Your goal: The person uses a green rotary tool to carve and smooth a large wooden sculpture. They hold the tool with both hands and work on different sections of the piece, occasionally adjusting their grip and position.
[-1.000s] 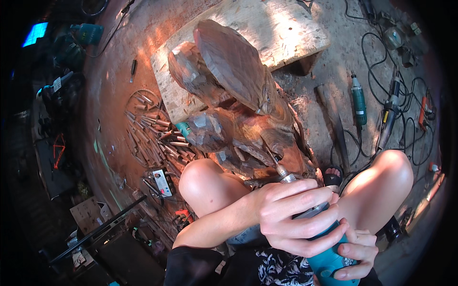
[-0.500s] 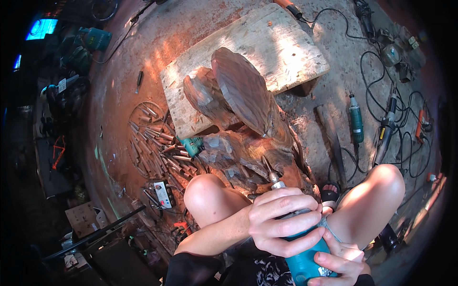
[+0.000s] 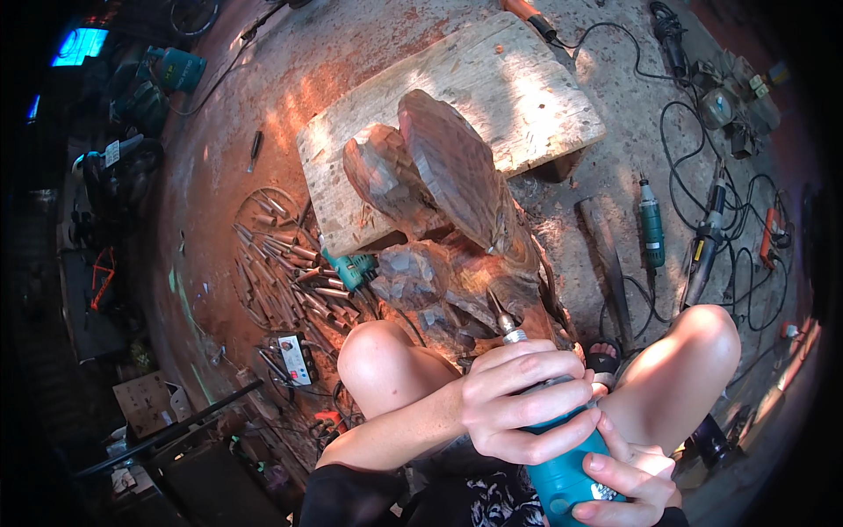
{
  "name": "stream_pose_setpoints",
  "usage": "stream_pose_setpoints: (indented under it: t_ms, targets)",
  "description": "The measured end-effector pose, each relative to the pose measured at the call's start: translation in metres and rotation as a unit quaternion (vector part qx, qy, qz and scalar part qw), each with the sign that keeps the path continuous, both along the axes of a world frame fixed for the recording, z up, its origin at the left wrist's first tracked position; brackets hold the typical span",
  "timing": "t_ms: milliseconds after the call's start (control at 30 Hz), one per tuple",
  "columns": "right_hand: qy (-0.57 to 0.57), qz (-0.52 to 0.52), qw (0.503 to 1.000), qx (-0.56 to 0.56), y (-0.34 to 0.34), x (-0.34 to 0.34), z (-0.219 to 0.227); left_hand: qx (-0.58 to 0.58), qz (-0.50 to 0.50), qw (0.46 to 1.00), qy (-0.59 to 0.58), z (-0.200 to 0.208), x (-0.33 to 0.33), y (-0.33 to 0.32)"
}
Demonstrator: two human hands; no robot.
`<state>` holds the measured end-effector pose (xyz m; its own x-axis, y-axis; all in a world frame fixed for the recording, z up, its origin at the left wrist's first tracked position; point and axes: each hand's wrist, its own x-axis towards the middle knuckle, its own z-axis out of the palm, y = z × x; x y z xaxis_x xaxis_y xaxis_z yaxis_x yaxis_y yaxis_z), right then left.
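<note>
A teal die grinder (image 3: 566,479) is gripped in both my hands. My left hand (image 3: 525,400) wraps around its front end, behind the metal collar. My right hand (image 3: 632,474) closes around the rear of the body. A pointed carving bit (image 3: 500,309) sticks out of the collar towards the reddish-brown wood carving (image 3: 448,167). The bit's tip lies over the near part of the carving; whether it touches the wood I cannot tell. The carving has rough faceted lumps and a broad flat oval, and leans on a low wooden board (image 3: 351,114).
Left of the carving lies a pile of chisels (image 3: 281,255) beside another teal power tool (image 3: 351,268). A white control box (image 3: 296,360) sits near my left knee. On the right are a wooden post (image 3: 606,263), a green rotary tool (image 3: 652,224), a long grinder (image 3: 704,250) and tangled cables.
The view has shifted slightly. Both hands keep the same hold on the die grinder, and its bit stays over the near part of the carving.
</note>
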<state>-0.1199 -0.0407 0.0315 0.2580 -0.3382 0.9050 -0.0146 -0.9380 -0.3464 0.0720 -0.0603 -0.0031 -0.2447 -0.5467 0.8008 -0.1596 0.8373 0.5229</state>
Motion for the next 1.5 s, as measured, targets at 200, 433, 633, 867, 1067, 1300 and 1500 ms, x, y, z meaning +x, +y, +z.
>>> stream_pose_setpoints:
  t_ms: [200,433,633,867,1067,1300,1500]
  targets:
    - [-0.009,-0.046,0.993,0.111,0.026,0.009,0.006,-0.014,-0.006,1.000,-0.012,-0.001,-0.002,0.003]
    - [-0.061,-0.158,0.985,0.033,0.043,0.012,-0.018,-0.020,-0.007,0.999,-0.029,-0.001,-0.009,0.009]
    - [-0.059,-0.176,0.957,0.221,0.113,-0.018,-0.024,-0.025,-0.006,0.999,-0.025,-0.001,-0.022,0.009]
    - [-0.084,-0.131,0.954,0.257,0.101,-0.018,-0.026,-0.019,0.028,0.998,-0.045,0.000,-0.020,0.009]
    - [-0.078,-0.191,0.942,0.265,0.115,-0.017,-0.028,-0.014,0.032,0.999,-0.013,0.000,-0.027,0.009]
    - [-0.088,-0.308,0.868,0.380,0.162,-0.017,-0.013,-0.027,0.048,0.998,-0.005,0.001,-0.033,0.011]
    - [-0.156,-0.294,0.884,0.329,0.166,-0.027,-0.040,-0.031,0.042,0.999,-0.003,0.001,-0.037,0.012]
